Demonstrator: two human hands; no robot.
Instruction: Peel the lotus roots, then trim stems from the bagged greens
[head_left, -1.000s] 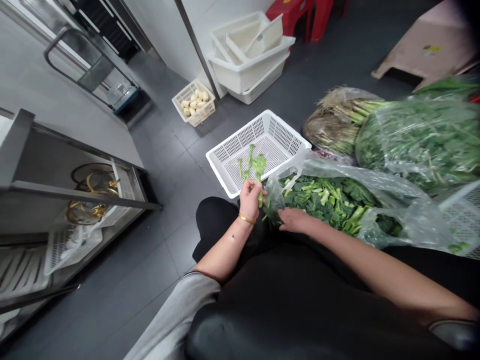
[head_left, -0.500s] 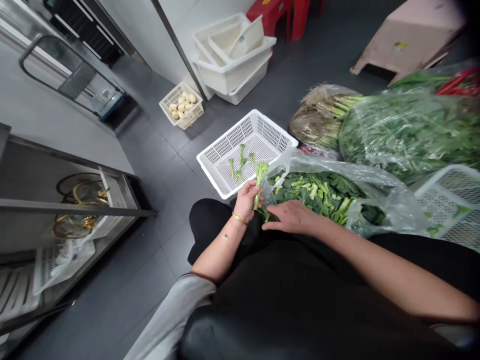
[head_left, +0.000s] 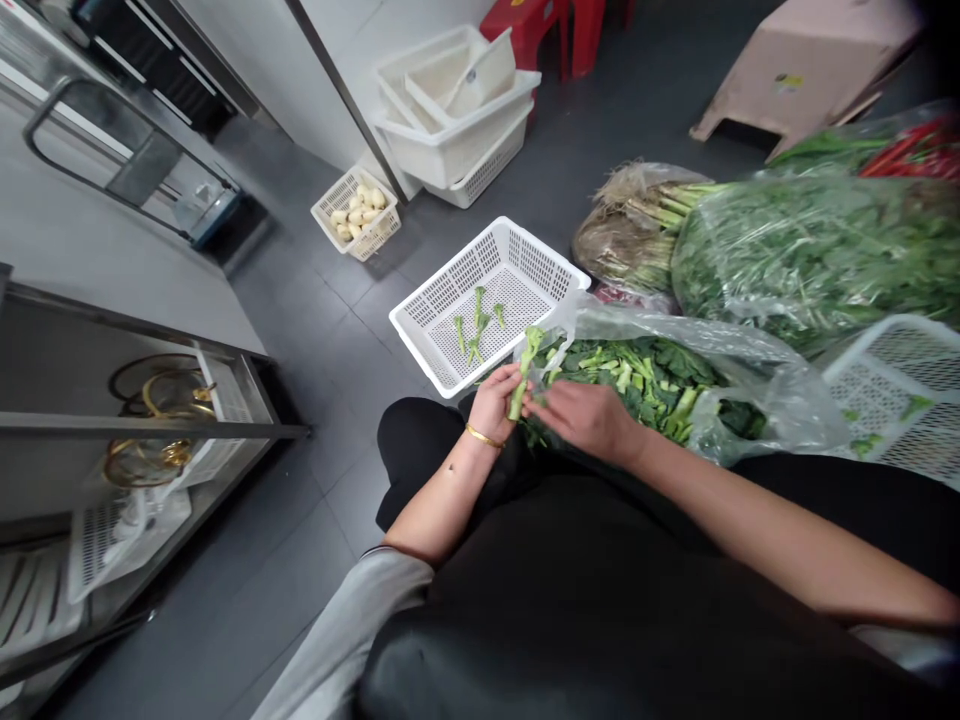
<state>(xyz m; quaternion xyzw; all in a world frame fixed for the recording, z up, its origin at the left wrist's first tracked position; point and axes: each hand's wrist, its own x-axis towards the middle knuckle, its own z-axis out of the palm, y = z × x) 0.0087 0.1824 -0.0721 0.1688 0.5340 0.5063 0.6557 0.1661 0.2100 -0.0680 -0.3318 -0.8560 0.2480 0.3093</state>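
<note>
My left hand, with a gold bracelet at the wrist, is closed around a pale green broccolini stem held upright, its budded top above the fingers. Against the lower part of that stem, my right hand has its fingers drawn together in a pinch; whatever they grip is too small or hidden to name. Just beyond the hands, an open clear plastic bag holds leafy green stalks. A white perforated basket at the front left contains several trimmed stems.
Bagged leafy greens and rooted stalks lie at the right, beside a pale basket. Farther off are a small basket of peeled pale vegetables, stacked white bins and a pink stool. A metal shelf stands left.
My right hand has shifted from stretched fingers below the stem to a pinch against its side. My left hand still holds the stem, which is slightly more tilted. The view has moved slightly.
</note>
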